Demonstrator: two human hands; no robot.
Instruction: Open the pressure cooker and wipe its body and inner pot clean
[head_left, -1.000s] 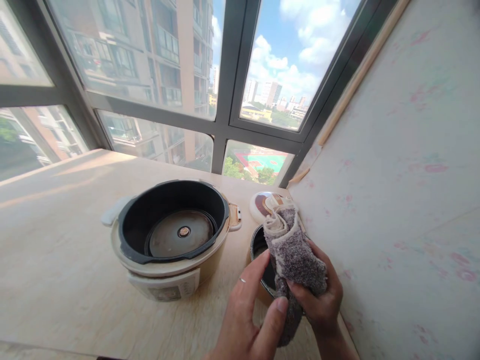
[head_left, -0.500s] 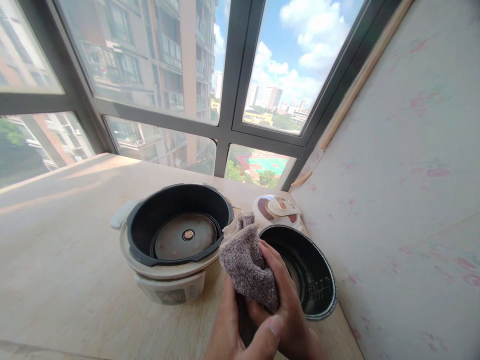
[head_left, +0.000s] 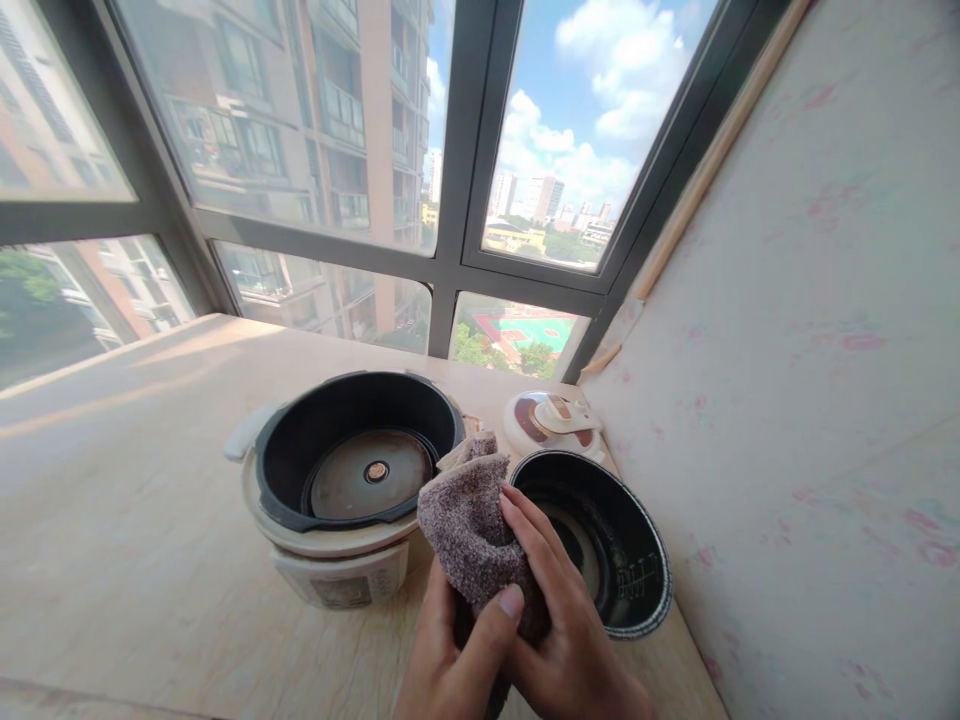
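A bunched, purple-grey cloth [head_left: 474,530] is held between both of my hands, in front of the cookers' parts. My left hand [head_left: 457,650] grips it from below and the left, its thumb pressed on the front. From the right, my right hand [head_left: 566,620] wraps its fingers round the cloth. Just beyond my right hand stands the black inner pot [head_left: 637,540], with level marks inside its wall. To the left sits the white electric pressure cooker base [head_left: 341,575], its dark well open and a round heating plate [head_left: 375,478] at the bottom.
The cooker's white and brown lid [head_left: 551,422] lies behind the inner pot, near the flowered wall [head_left: 810,400]. All of it rests on a pale marble-look ledge [head_left: 135,520] below grey-framed windows [head_left: 442,190].
Both hands and the cloth have shifted slightly to the left. My left thumb has moved up onto the cloth's front. The cooker base, pot and lid stay in place.
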